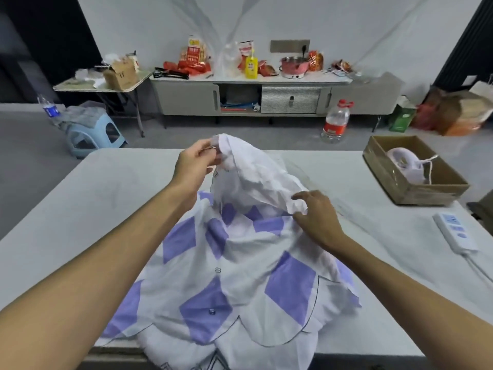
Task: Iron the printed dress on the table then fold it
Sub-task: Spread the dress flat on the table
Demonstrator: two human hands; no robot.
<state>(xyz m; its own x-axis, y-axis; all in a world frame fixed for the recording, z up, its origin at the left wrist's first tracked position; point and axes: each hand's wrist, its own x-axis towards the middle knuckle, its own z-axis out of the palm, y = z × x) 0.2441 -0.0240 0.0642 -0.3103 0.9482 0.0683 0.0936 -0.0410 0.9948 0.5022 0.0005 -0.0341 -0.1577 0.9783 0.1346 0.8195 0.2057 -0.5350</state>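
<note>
The printed dress, white with purple diamond patches and dark piping, lies crumpled on the white table, its near part hanging over the front edge. My left hand pinches a raised edge of the fabric and holds it up above the table. My right hand pinches another fold of the same raised part, lower and to the right. The iron, white and pale pink, lies in a cardboard box at the table's far right.
A white power strip with its cable lies on the table's right side. Beyond the table stand a blue plastic stool, a large water bottle on the floor, a cluttered low cabinet and a folding table.
</note>
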